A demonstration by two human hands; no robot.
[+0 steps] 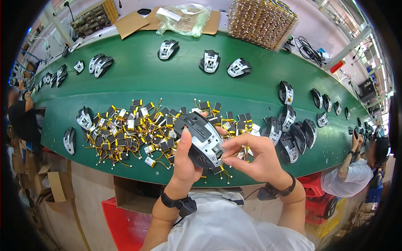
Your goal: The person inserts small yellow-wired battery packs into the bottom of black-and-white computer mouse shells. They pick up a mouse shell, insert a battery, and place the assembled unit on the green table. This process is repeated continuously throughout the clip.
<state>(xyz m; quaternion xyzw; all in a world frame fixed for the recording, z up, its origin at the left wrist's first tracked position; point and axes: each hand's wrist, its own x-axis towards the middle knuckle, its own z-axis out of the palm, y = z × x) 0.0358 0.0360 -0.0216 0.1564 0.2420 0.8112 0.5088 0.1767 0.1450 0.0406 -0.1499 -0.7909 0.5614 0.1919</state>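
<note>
My left hand (184, 163) grips a black and silver-white computer mouse body (204, 140), tilted above the green workbench. Its thumb lies along the near left side, and fingertips show past the far edge. My right hand (259, 157) pinches thumb and forefinger together at the mouse's right end, beside an opening in the light panel. Whatever sits in that pinch is too small to make out. Under and around both hands spreads a heap of small battery packs (121, 136), black and silver with yellow tape and thin wires ending in white connectors.
Several similar mouse bodies (289, 146) cluster right of my hands; others (210, 62) stand along the green bench (138, 75). At the back are cardboard (130, 25), clear plastic wrap (184, 19) and a stacked block of parts (261, 23). People (351, 167) sit at right and far left.
</note>
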